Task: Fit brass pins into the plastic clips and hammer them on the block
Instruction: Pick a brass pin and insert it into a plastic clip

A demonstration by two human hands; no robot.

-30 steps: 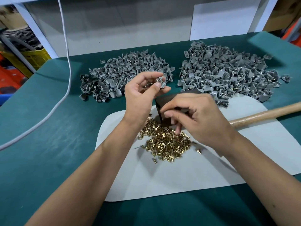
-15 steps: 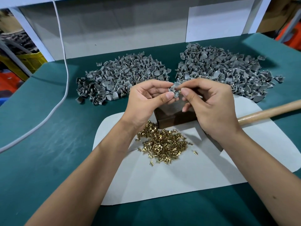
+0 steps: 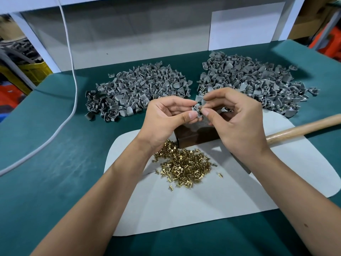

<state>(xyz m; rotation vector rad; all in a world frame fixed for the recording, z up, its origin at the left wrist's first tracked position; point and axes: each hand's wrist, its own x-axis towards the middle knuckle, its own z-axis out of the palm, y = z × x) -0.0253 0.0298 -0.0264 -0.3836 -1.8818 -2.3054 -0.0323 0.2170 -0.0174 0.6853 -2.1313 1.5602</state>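
Observation:
My left hand point(image 3: 164, 119) pinches a small grey plastic clip point(image 3: 196, 110) between thumb and fingers, held above the dark block point(image 3: 191, 137). My right hand point(image 3: 234, 119) meets it from the right, thumb and forefinger pinched against the clip; a brass pin between them is too small to make out. A heap of loose brass pins point(image 3: 182, 165) lies on the white sheet point(image 3: 203, 204) just below my wrists. The block is partly hidden by both hands.
Two heaps of grey clips lie on the green table, one at the back left point(image 3: 136, 89), one at the back right point(image 3: 258, 78). A wooden hammer handle point(image 3: 304, 126) reaches in from the right. A white cable point(image 3: 72, 74) hangs at the left.
My right hand rose from the pin heap and came up to the clip in my left hand. Both hands now hold still together above the block.

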